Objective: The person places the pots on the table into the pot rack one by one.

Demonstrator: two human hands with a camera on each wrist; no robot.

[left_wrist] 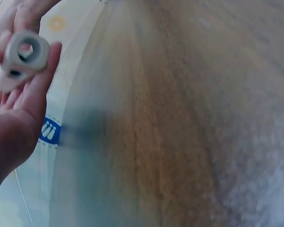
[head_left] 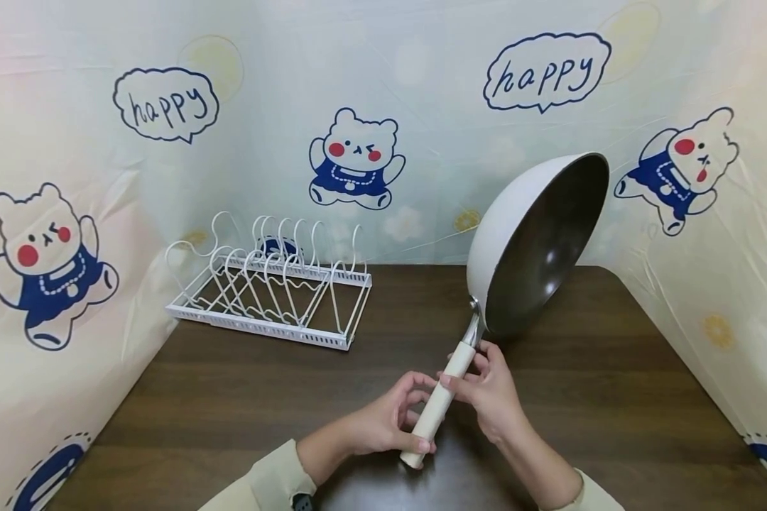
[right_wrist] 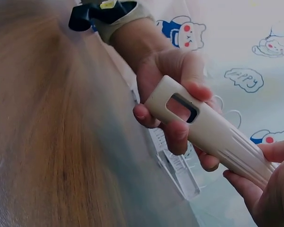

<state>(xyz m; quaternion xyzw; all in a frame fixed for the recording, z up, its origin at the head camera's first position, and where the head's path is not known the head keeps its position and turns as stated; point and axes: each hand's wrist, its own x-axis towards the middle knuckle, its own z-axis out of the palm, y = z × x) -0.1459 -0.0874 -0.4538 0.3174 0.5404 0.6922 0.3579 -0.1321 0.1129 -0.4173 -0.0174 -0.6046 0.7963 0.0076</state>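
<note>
A deep white wok (head_left: 493,245) with a dark inside is held tilted up over the table, its bowl toward the back right. Its cream handle (head_left: 436,410) slants down toward me. Near the handle's end, my left hand (head_left: 383,420) grips it between thumb and fingers. My right hand (head_left: 495,397) pinches the handle farther up, close to the metal neck. In the left wrist view, the hollow handle end (left_wrist: 38,52) faces the camera beside the left hand (left_wrist: 14,137). A rectangular hole in the handle (right_wrist: 213,132) shows in the right wrist view, between both hands.
A white wire rack (head_left: 256,327) with upright curved dividers stands at the table's back left. The dark wooden table (head_left: 230,411) spreads beneath the hands. A cloth backdrop (head_left: 422,78) with printed bears rises behind and at both sides.
</note>
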